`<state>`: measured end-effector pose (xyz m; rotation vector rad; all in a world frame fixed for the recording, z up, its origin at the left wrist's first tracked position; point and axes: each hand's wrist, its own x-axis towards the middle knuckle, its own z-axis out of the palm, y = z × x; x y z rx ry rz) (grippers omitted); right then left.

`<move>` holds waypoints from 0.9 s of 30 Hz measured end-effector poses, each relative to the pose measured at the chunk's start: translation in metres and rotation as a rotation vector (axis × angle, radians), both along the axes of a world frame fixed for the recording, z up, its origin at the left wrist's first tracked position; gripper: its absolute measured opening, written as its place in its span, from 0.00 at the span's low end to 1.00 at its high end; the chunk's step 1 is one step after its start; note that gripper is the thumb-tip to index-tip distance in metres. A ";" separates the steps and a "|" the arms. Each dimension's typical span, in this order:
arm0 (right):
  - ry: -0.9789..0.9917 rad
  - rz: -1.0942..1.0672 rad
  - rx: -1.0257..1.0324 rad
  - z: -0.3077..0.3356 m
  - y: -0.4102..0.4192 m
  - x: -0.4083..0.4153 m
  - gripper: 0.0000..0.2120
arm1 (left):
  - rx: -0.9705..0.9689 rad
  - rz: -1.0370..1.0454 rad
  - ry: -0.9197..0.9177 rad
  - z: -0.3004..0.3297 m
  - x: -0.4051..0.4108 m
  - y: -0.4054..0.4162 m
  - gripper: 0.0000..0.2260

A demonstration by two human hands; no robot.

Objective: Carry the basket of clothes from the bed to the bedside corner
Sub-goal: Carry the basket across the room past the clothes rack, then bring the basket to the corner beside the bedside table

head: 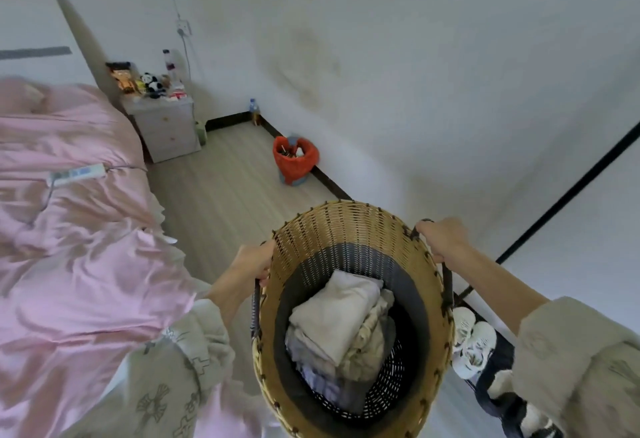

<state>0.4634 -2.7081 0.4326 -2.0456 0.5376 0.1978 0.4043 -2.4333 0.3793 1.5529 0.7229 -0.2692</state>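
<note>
A small bedroom with white walls (415,57) and a pale plank floor (228,178) fills the head view, a dark skirting board running along the base of the walls to the corner near the upper middle of the frame. The left side is taken up by a bed (69,212) under a rumpled pink cover, with a white power strip (77,173) lying on it. Beyond the bed, in the upper left, stands a grey bedside cabinet (166,129) with two drawers; its top is crowded with small things, among them a panda toy (151,83) and a bottle (168,60). A second bottle (254,111) stands on the floor right in the corner, and a bin lined with a red bag (294,159) sits against the skirting just right of centre.

In the lower middle of the frame hangs the woven basket (353,316) — tan on the outside, dark within — held up off the bed and over the floor beside it. Folded pale clothes (339,320) lie stacked inside. The left hand (251,264) has its fingers curled tightly around the dark handle on the basket's left rim; the right hand (441,238) is closed the same way around the handle on the right rim. Both arms wear light patterned sleeves. At the lower right, white shoes (472,344) sit on the floor — just beside the basket's edge in the picture.
</note>
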 end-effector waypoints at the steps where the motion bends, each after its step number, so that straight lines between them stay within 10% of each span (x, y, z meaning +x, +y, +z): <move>1: 0.003 0.019 0.000 -0.002 0.005 0.021 0.19 | 0.004 0.014 0.002 0.000 0.016 0.004 0.14; 22: -0.002 0.438 0.228 -0.035 0.260 0.494 0.17 | 0.067 0.416 0.099 -0.011 0.386 0.211 0.16; 27: 0.059 0.540 -0.022 -0.064 0.324 0.603 0.10 | 0.072 0.518 0.120 -0.021 0.477 0.272 0.15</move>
